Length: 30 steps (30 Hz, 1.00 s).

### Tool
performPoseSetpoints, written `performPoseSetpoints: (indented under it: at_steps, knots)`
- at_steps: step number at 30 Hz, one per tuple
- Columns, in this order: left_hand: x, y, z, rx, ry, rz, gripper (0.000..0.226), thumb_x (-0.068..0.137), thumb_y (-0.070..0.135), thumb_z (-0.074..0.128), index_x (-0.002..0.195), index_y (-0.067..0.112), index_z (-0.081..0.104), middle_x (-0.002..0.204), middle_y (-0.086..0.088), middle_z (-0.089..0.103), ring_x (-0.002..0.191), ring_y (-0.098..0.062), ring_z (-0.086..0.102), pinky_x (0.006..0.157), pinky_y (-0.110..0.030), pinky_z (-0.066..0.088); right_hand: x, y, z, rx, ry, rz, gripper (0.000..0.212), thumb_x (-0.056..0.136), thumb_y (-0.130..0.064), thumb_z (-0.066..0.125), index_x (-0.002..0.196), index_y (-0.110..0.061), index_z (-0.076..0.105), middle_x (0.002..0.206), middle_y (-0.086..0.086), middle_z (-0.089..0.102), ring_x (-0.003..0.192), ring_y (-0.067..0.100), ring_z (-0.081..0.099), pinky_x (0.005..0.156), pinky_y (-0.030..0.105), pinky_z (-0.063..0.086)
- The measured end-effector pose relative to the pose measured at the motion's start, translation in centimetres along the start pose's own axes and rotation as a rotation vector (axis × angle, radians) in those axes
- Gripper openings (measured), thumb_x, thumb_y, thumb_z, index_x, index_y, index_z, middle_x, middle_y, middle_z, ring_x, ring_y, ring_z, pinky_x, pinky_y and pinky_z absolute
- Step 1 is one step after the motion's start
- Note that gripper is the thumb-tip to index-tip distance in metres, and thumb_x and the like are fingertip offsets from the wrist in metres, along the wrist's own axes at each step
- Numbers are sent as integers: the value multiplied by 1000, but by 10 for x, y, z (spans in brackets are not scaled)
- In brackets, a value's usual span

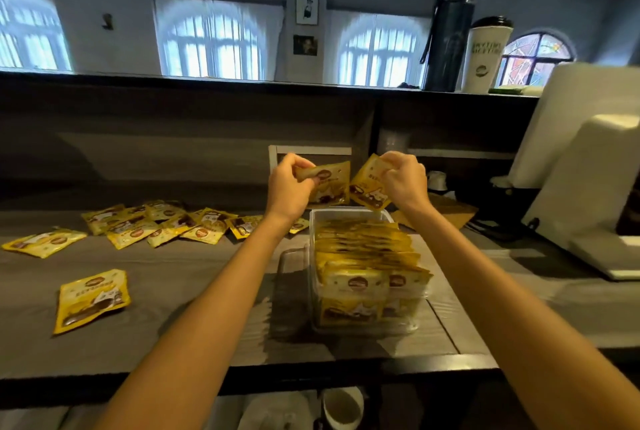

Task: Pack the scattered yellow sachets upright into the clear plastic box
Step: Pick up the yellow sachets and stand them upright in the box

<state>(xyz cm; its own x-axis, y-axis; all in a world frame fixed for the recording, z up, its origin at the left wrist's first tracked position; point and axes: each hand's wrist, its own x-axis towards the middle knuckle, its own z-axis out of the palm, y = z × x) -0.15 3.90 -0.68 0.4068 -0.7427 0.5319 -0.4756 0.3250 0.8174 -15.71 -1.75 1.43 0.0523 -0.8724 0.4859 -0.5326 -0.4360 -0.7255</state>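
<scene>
The clear plastic box [313, 249] stands on the grey counter right of centre, holding several yellow sachets upright in rows. Above its far end, my left hand [289, 183] grips one yellow sachet [332, 183] by its top edge. My right hand [403, 178] pinches a second yellow sachet [365, 187], tilted, just over the box's back rim. A pile of several loose sachets [166, 223] lies flat on the counter to the left. One sachet [43, 242] lies at the far left, another single sachet [91, 299] nearer the front edge.
A white machine [588, 159] fills the right side. A dark flask [448, 34] and a white cup [486, 55] stand on the raised ledge behind. A brown paper sheet [446, 213] lies behind the box. The counter's front edge [242, 372] runs below my arms.
</scene>
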Motion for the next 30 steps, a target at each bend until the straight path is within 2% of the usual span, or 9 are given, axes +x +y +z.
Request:
performPoseSetpoints:
  at_steps: [3, 8, 11, 13, 17, 19, 23, 25, 30]
  knots:
    - [-1, -8, 14, -16, -77, -40, 16, 87, -1, 56, 96, 11, 51, 95, -2, 52, 91, -13, 52, 64, -18, 48, 1, 17, -1, -5, -85, 9, 34, 94, -2, 42, 123, -6, 58, 120, 15, 61, 111, 27, 59, 84, 32, 52]
    - [0, -19, 17, 39, -260, -91, 15, 89, 4, 55, 98, 14, 49, 93, 0, 51, 93, -17, 53, 69, -23, 49, 1, 26, 1, -67, -243, -29, 31, 96, -5, 40, 120, -7, 60, 120, 14, 61, 112, 28, 57, 91, 36, 51]
    - [-1, -23, 16, 111, -397, -122, 18, 89, 2, 52, 103, 14, 54, 93, 0, 54, 85, -12, 54, 59, -17, 45, 2, 29, 6, -109, -317, -27, 30, 95, -6, 41, 119, -9, 60, 120, 15, 60, 112, 30, 57, 94, 42, 51]
    - [-1, -24, 15, 163, -489, -143, 25, 90, 0, 49, 108, 14, 58, 90, 2, 55, 77, -5, 52, 55, -13, 43, 2, 29, 7, -135, -363, -20, 31, 95, -5, 42, 119, -8, 60, 121, 15, 59, 113, 30, 55, 94, 40, 51]
    - [0, -24, 16, 271, -587, -133, 28, 90, -2, 45, 109, 10, 62, 81, 6, 55, 68, -3, 49, 51, -9, 39, 2, 33, 11, -171, -458, -33, 25, 95, -11, 47, 113, -7, 64, 115, 15, 61, 109, 28, 57, 90, 35, 48]
    - [1, -23, 18, 306, -618, -135, 28, 89, -2, 44, 106, 7, 64, 84, 1, 57, 73, -7, 51, 57, -14, 41, 1, 35, 12, -169, -502, -20, 24, 95, -15, 48, 109, -7, 65, 112, 14, 63, 107, 28, 58, 90, 34, 48]
    - [0, -26, 21, 401, -648, -128, 26, 91, 7, 41, 94, 8, 67, 99, -8, 62, 95, -19, 56, 84, -34, 48, -3, 36, 10, -176, -607, 26, 28, 96, -11, 44, 114, -2, 63, 118, 17, 61, 113, 28, 55, 97, 33, 43]
    - [-1, -26, 21, 521, -707, -83, 30, 95, 15, 40, 98, 1, 67, 107, -14, 64, 100, -25, 58, 92, -41, 48, -2, 37, 10, -173, -634, 54, 30, 96, -7, 42, 118, -1, 61, 124, 17, 58, 118, 28, 52, 99, 32, 40]
    - [-5, -28, 20, 578, -744, -48, 35, 98, 19, 38, 108, -1, 64, 113, -18, 62, 107, -30, 57, 96, -43, 46, 0, 37, 11, -171, -695, 89, 30, 96, -8, 42, 119, 0, 61, 126, 15, 58, 118, 27, 54, 99, 30, 42]
